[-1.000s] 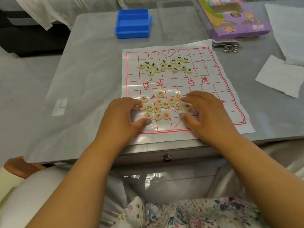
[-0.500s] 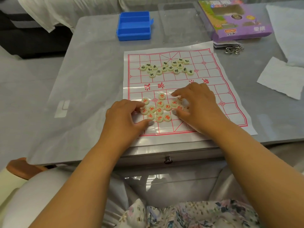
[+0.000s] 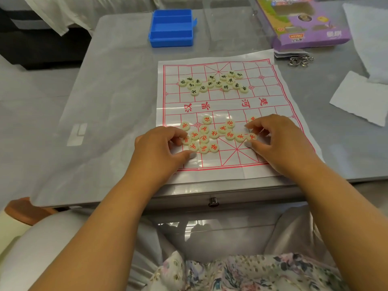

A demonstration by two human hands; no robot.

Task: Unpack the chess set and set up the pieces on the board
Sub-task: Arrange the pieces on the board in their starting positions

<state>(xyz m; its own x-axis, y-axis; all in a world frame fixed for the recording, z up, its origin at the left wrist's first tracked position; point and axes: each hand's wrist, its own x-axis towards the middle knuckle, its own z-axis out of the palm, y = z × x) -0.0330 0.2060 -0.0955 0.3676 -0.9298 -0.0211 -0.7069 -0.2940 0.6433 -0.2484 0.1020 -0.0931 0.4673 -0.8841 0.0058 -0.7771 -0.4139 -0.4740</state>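
Observation:
A white paper board (image 3: pixel 270 97) with red grid lines lies flat on the grey table. Several cream discs with black characters (image 3: pixel 212 83) sit bunched on its far half. Several discs with red characters (image 3: pixel 206 135) lie loose on the near half. My left hand (image 3: pixel 159 148) rests at the left end of the red cluster, thumb and forefinger touching a disc at that edge. My right hand (image 3: pixel 279 141) is at the right end, its fingertips curled over red discs there; one more red disc (image 3: pixel 252 119) lies just beyond its fingers.
A blue plastic tray (image 3: pixel 171 28) stands at the back centre, a clear lid (image 3: pixel 231 24) beside it. A purple game box (image 3: pixel 304 24) lies at the back right, with metal clips (image 3: pixel 300 60) in front of it and white paper sheets (image 3: pixel 359 97) at the right.
The red discs have spread out to the right. My right hand slid right, dragging discs with it. My left hand stayed at the left end of the cluster.

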